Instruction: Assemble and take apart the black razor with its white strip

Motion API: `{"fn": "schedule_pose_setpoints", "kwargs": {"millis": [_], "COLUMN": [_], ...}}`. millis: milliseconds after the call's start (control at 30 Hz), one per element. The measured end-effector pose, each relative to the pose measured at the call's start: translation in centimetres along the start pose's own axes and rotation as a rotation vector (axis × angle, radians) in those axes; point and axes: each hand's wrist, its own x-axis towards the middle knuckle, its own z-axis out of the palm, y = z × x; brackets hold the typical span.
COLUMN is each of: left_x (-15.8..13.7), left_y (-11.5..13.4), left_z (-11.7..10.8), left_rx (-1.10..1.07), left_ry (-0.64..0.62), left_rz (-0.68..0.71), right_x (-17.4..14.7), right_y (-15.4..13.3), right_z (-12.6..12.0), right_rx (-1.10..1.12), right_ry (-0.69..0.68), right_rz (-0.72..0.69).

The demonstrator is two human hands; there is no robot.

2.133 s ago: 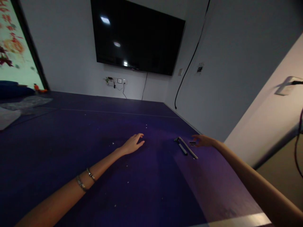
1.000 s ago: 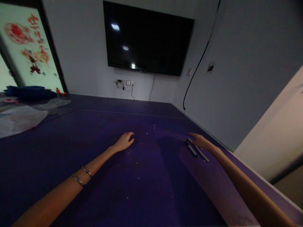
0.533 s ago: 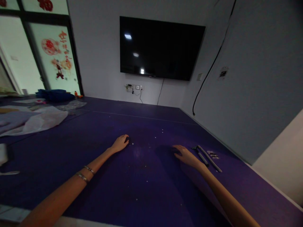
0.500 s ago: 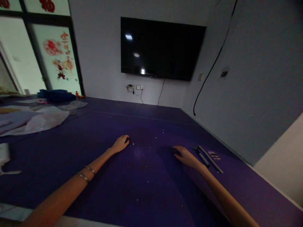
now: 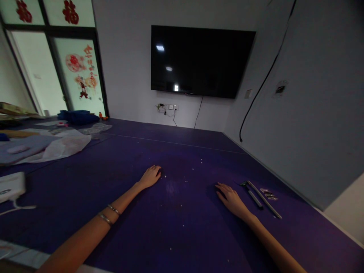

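My left hand (image 5: 150, 177) rests palm down on the purple tabletop (image 5: 176, 227), fingers stretched forward and holding nothing. Two bracelets (image 5: 109, 214) circle that wrist. Across from it, my right hand (image 5: 231, 199) lies on the same surface with its fingers extended and nothing in it. Just right of this hand are a dark pen-like tool with a grey handle (image 5: 256, 199) and a thin, pale curved strip (image 5: 265, 201). Beyond them sit several small dark pieces in what looks like clear packaging (image 5: 269, 194). Tiny white scraps (image 5: 192, 169) are scattered between the hands.
At the left lie white sheets (image 5: 71, 146), grey cloth (image 5: 31, 148) and a white device with a cable (image 5: 13, 187). A blue fabric heap (image 5: 78, 116) is at the far left. A black cable (image 5: 261, 83) hangs along the right wall; a television (image 5: 199, 62) is mounted ahead.
The view has shifted, so most things appear farther right and slightly lower. My right hand now lies lower on the tabletop, its fingers closer to the surface. Neither hand has taken anything.
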Motion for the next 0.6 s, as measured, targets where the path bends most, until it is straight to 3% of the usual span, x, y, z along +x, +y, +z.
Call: {"fn": "schedule_pose_setpoints", "kwargs": {"millis": [600], "left_x": [-0.13], "left_y": [-0.68], "left_z": [0.5], "left_rx": [0.012], "left_ry": [-0.041], "left_rz": [-0.007], "right_x": [-0.27], "right_y": [0.07], "right_z": [0.32], "right_rx": [0.02], "right_ry": [0.036], "right_rz": [-0.017]}}
